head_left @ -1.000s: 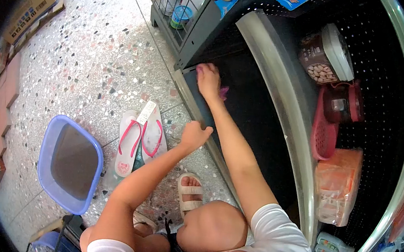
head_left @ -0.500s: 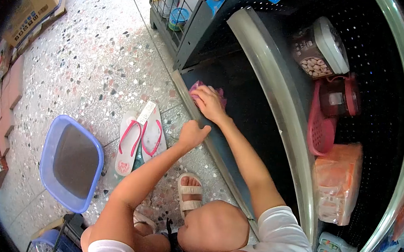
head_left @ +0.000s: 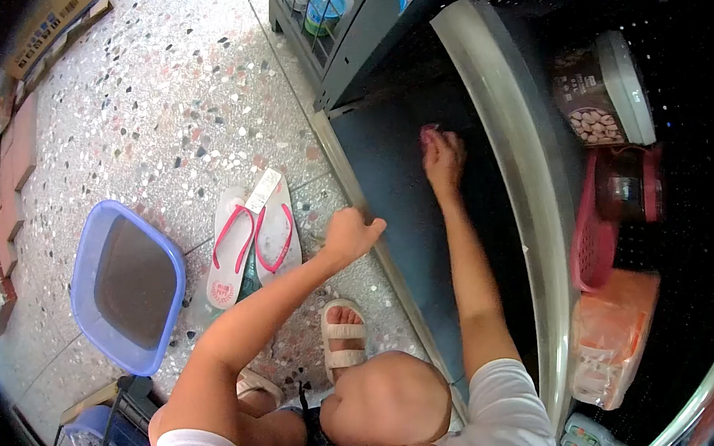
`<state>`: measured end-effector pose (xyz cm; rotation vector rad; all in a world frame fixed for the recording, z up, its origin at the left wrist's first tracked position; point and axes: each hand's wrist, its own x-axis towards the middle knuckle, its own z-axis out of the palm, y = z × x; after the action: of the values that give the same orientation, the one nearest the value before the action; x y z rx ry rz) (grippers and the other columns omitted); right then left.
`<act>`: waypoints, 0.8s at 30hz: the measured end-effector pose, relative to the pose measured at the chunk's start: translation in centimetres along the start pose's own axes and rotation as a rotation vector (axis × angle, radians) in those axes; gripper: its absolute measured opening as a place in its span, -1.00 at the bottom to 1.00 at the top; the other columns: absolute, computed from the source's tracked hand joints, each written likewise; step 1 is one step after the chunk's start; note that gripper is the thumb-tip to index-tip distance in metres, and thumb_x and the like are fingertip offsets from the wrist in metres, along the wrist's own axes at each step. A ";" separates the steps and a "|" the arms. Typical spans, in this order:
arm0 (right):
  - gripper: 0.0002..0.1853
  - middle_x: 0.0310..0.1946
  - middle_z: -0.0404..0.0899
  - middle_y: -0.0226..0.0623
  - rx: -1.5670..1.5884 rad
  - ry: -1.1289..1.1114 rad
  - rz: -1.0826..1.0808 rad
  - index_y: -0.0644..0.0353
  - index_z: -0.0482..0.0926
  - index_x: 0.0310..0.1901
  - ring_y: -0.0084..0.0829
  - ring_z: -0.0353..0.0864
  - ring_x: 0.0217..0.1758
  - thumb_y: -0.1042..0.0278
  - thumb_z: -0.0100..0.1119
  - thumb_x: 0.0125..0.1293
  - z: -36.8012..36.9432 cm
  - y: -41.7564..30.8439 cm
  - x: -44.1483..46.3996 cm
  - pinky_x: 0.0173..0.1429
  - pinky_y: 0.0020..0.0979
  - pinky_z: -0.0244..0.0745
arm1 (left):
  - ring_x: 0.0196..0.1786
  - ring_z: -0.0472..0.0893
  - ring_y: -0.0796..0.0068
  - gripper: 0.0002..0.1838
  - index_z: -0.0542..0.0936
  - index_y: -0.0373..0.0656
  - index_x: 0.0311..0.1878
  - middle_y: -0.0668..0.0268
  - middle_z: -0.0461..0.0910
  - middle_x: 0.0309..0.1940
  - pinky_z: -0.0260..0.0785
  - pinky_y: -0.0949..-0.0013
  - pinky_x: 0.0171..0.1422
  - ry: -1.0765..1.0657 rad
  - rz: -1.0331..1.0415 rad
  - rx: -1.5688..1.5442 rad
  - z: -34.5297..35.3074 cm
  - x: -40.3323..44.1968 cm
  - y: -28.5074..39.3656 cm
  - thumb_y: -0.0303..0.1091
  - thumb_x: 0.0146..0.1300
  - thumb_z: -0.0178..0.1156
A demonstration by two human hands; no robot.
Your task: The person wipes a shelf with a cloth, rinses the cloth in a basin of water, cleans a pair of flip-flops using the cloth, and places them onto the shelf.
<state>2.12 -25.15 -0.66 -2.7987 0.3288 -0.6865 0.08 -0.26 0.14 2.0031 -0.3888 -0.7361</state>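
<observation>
A crumpled pink-purple cloth point(head_left: 427, 133) is pressed onto the dark bottom shelf point(head_left: 381, 152), with my right hand point(head_left: 443, 164) closed over it. Most of the cloth is hidden under the fingers, and the hand is a little blurred. My left hand point(head_left: 350, 236) is at the pale front edge point(head_left: 402, 292) of this shelf, its fingers curled in and the thumb stuck out toward the edge. No object shows in it.
White flip-flops point(head_left: 233, 245) with pink straps lie on the speckled floor beside a blue-rimmed basin point(head_left: 175, 309) of murky water. The upper shelf's curved rim point(head_left: 519, 144) overhangs on the right; it bears a jar point(head_left: 597, 100) and orange packs point(head_left: 613, 334). A wire rack point(head_left: 303, 20) stands ahead.
My right hand has slid the cloth deeper into the shelf, to the right and slightly forward. My left hand stays by the front edge. The view has shifted slightly.
</observation>
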 end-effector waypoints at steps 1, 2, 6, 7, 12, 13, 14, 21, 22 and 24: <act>-0.80 -0.23 0.55 -0.15 0.039 -0.003 0.068 0.16 0.63 -0.11 -0.10 0.53 -0.12 0.39 0.15 0.24 -0.3 0.9 0.5 0.00 -0.17 0.43 | -0.38 0.63 -0.15 -0.51 0.58 -0.49 -0.47 -0.22 0.55 -0.54 0.47 0.04 -0.22 0.005 0.002 0.004 0.0 0.1 0.0 -0.08 0.04 0.23; -0.79 -0.22 0.56 -0.16 -0.079 0.071 0.044 0.16 0.64 -0.10 -0.11 0.54 -0.11 0.38 0.14 0.26 0.2 2.8 0.9 0.00 -0.18 0.45 | -0.41 0.62 -0.15 -0.50 0.58 -0.51 -0.51 -0.21 0.55 -0.57 0.48 0.05 -0.23 0.009 0.005 0.009 0.0 0.1 -0.1 -0.08 0.03 0.24; -0.76 -0.20 0.61 -0.15 -0.281 0.056 0.177 0.17 0.64 -0.04 -0.12 0.59 -0.10 0.34 0.09 0.33 0.5 7.5 2.1 -0.01 -0.20 0.48 | -0.44 0.61 -0.14 -0.51 0.56 -0.51 -0.55 -0.21 0.53 -0.59 0.47 0.03 -0.26 0.041 0.030 -0.051 0.4 0.3 -0.4 -0.09 0.03 0.23; -0.75 -0.21 0.62 -0.14 -0.223 0.053 0.213 0.17 0.64 -0.03 -0.12 0.60 -0.11 0.33 0.09 0.34 0.6 8.7 2.4 -0.01 -0.19 0.49 | -0.45 0.61 -0.14 -0.51 0.56 -0.50 -0.57 -0.21 0.52 -0.60 0.47 0.03 -0.27 0.020 0.005 -0.058 0.0 0.1 0.1 -0.10 0.03 0.22; -0.75 -0.25 0.66 -0.09 -0.356 0.007 0.396 0.17 0.64 -0.08 -0.07 0.64 -0.14 0.25 0.05 0.38 -0.1 6.9 4.3 -0.02 -0.14 0.50 | -0.48 0.60 -0.14 -0.50 0.53 -0.52 -0.61 -0.20 0.51 -0.64 0.46 0.03 -0.28 0.012 -0.002 -0.077 0.0 0.1 0.0 -0.11 0.03 0.21; -0.75 -0.23 0.66 -0.10 -0.421 -0.041 0.460 0.16 0.65 -0.10 -0.07 0.64 -0.13 0.24 0.03 0.38 -0.5 6.0 4.6 -0.02 -0.15 0.50 | -0.48 0.60 -0.13 -0.50 0.53 -0.52 -0.60 -0.20 0.51 -0.64 0.46 0.03 -0.28 0.000 -0.007 -0.070 0.0 0.1 0.1 -0.11 0.03 0.22; -0.76 -0.23 0.66 -0.10 -0.479 -0.047 0.442 0.15 0.65 -0.12 -0.06 0.64 -0.14 0.25 0.02 0.39 -0.4 6.1 4.6 -0.02 -0.15 0.50 | -0.47 0.60 -0.13 -0.50 0.53 -0.53 -0.59 -0.20 0.51 -0.64 0.46 0.02 -0.28 -0.011 -0.011 -0.065 -0.2 0.0 0.2 -0.11 0.03 0.22; -0.79 -0.24 0.63 -0.11 -0.405 0.244 0.305 0.07 0.64 -0.12 -0.03 0.60 -0.11 0.29 0.02 0.34 5.7 14.4 2.7 -0.02 -0.12 0.49 | -0.36 0.61 -0.18 -0.53 0.57 -0.50 -0.46 -0.25 0.54 -0.52 0.47 0.02 -0.20 0.038 0.026 -0.065 0.8 0.4 -0.9 -0.10 0.05 0.22; -0.79 -0.23 0.63 -0.11 -0.432 0.358 0.271 0.06 0.64 -0.11 -0.03 0.60 -0.10 0.30 0.04 0.32 6.7 15.3 2.4 -0.02 -0.12 0.49 | -0.32 0.61 -0.20 -0.56 0.59 -0.45 -0.39 -0.25 0.55 -0.49 0.47 0.01 -0.18 0.027 0.006 -0.067 0.7 0.3 -0.8 -0.11 0.06 0.22; -0.79 -0.21 0.61 -0.12 -0.105 0.319 0.304 0.05 0.65 -0.11 -0.03 0.59 -0.10 0.32 0.06 0.29 5.8 12.7 1.8 -0.02 -0.11 0.49 | -0.31 0.61 -0.20 -0.56 0.60 -0.44 -0.38 -0.25 0.55 -0.47 0.47 0.01 -0.16 0.033 -0.012 -0.069 0.6 0.2 -0.7 -0.11 0.06 0.22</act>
<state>4.39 -36.61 -8.45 -2.6410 0.8503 -1.0625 -0.17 -0.36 -0.78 1.9514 -0.3285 -0.7141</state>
